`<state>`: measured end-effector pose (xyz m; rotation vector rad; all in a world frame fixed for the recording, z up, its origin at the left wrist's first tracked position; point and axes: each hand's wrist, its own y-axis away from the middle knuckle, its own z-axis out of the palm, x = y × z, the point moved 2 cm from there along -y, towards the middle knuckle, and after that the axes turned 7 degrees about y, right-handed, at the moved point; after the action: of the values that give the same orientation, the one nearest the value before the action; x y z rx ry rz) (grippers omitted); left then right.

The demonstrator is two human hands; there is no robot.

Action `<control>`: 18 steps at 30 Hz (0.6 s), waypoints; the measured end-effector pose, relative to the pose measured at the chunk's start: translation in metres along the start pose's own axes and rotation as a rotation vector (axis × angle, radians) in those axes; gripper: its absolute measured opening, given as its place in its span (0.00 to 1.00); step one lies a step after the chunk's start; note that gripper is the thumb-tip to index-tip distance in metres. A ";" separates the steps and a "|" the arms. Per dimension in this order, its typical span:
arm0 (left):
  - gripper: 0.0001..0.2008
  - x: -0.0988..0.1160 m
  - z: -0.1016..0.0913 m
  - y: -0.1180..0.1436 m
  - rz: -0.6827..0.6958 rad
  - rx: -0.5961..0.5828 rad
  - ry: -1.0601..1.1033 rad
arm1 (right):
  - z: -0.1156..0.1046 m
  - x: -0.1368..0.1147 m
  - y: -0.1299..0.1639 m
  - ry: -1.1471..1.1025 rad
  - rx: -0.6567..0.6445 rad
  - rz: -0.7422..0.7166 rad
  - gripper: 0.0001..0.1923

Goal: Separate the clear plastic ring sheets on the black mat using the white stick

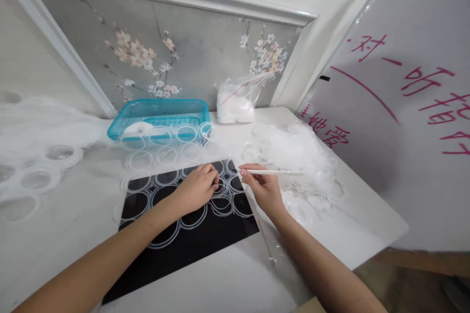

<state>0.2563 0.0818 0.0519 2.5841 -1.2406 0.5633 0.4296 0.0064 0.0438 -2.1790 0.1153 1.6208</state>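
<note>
A black sheet (216, 234) lies on the white table, with clear plastic rings (163, 239) joined side by side over it. My left hand (200, 188) rests on the rings near the sheet's far right part, its fingers curled down and pressed together. Whatever is under those fingertips is hidden. Just right of the sheet, my right hand (266, 190) pinches a thin white stick (279, 172) between thumb and fingers. The stick lies nearly level, one end by the fingertips and the other pointing right.
A blue plastic basket (113, 129) stands at the back, with a white disc inside. Beside it is a zip bag (237, 102) of white material. Piles of translucent ring sheets lie at left (40, 176) and right (293, 156). A whiteboard (385, 156) borders the right side.
</note>
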 end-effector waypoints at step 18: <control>0.08 -0.017 -0.003 -0.006 0.145 -0.027 -0.081 | 0.005 0.020 -0.004 -0.072 -0.028 0.210 0.16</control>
<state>0.2502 0.0984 0.0472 2.5314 -1.4607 0.4689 0.4329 0.0151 0.0251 -2.1879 0.3110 1.8226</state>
